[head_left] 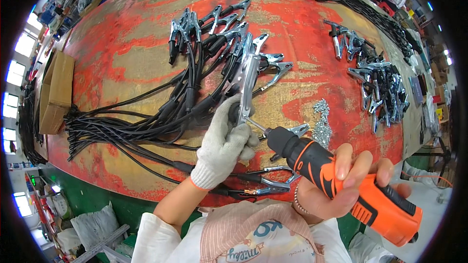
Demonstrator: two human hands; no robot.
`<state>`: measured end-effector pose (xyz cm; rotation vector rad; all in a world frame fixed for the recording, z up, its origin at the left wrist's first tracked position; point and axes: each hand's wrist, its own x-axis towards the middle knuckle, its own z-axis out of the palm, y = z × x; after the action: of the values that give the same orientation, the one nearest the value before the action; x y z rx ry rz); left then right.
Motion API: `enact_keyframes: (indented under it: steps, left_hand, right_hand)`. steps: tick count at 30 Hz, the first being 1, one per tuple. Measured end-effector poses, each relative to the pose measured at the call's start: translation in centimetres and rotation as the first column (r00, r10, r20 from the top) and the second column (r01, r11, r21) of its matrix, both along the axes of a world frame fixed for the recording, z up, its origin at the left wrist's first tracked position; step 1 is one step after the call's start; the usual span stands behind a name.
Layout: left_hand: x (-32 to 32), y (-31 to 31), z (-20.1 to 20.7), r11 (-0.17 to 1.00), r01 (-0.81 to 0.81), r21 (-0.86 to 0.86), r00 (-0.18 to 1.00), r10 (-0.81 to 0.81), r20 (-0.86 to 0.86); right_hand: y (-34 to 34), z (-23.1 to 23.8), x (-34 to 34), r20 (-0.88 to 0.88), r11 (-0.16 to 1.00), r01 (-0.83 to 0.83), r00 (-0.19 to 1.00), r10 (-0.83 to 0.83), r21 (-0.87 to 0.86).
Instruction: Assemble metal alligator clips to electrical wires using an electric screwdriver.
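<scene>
My left hand [222,139], in a white knit glove, is closed around the lower end of a silver metal clamp [249,75] held upright over the table. In my bare right hand [353,180] is an orange and black cordless screwdriver [312,160]. Its thin bit meets the clamp beside my gloved fingers; the screw itself is too small to make out. Behind the clamp lie black cables [161,112] with several silver clamps [187,27] on their ends. Two more clamp ends [275,182] rest near the table's front edge.
A pile of small silver screws [321,124] lies right of centre on the red, worn table [292,24]. Loose clamps [382,87] are heaped at the right. More black cables [351,5] stretch along the far right. A cardboard box [57,90] stands at the left edge.
</scene>
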<state>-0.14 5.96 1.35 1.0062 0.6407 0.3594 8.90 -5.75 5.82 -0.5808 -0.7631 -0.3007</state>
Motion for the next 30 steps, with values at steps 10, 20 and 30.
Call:
enact_keyframes:
  steps: [10, 20, 30]
  left_hand:
    - [0.7, 1.5, -1.5, 0.603, 0.149, 0.784, 0.961, 0.098, -0.259]
    - [-0.2, 1.3, 3.1, 0.012, 0.221, 0.975, 0.967, 0.131, -0.221]
    - [2.5, 1.3, 0.7, -0.216, 0.188, 0.958, 0.982, 0.029, -0.186]
  right_hand:
    - [-2.5, 0.0, 2.4, -0.065, 0.869, -0.483, 0.875, 0.479, -0.102]
    - [2.9, -5.7, 1.3, -0.704, 0.653, -0.698, 0.62, 0.346, -0.294]
    - [1.4, -7.4, 3.6, -0.743, 0.654, -0.754, 0.471, 0.475, -0.061]
